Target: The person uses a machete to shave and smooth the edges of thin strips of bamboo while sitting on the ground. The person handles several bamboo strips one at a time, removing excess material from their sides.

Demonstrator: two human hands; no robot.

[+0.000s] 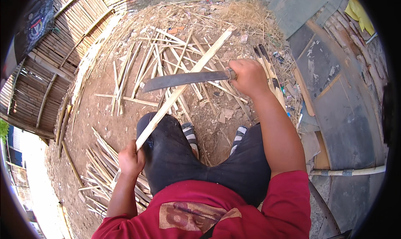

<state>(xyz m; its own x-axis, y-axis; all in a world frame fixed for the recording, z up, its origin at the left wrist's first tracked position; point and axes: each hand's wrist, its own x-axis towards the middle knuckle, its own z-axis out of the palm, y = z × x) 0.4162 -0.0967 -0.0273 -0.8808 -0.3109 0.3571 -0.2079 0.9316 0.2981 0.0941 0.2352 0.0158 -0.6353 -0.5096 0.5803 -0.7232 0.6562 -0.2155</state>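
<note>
My left hand [131,159] is closed around the near end of one split strip [170,101]: pale, flat, straight-edged, wood or bamboo. The strip slants up and away past my left knee, its far end above the loose pieces. My right hand [249,77] is wrapped around the handle of one machete [179,80], fingers curled tight. Its blade is dark, dull metal, long and slightly curved, lying across the strip in view; whether they touch I cannot tell.

Count: two hands, both occupied; one blade; one strip held. Two groups of loose strips: a criss-crossed scatter [125,98] ahead and a denser pile [104,168] at my left, overlapping too much to count. Striped footwear [189,132]: two, on dry, gritty brown soil [104,124]. At right, smooth dark sheets [355,113], scuffed.
</note>
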